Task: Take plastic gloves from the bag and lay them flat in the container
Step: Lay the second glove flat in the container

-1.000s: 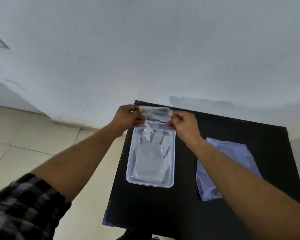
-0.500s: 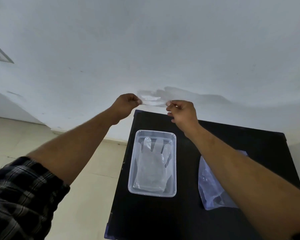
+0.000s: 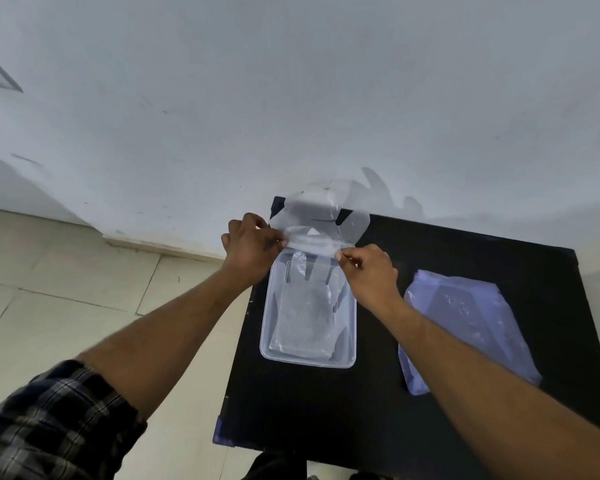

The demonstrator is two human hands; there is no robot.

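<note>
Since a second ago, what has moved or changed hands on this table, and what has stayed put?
Both hands, left hand and right hand, rose toward the wall, then came back down over the container's far end. They still pinch the held glove by its edge, and it now fans out beyond them. The glove in the container, the bag and the table stayed put.

No text, label, brand, number or sign can be read anywhere, neither on the bag (image 3: 465, 327) nor on the container (image 3: 309, 360).
</note>
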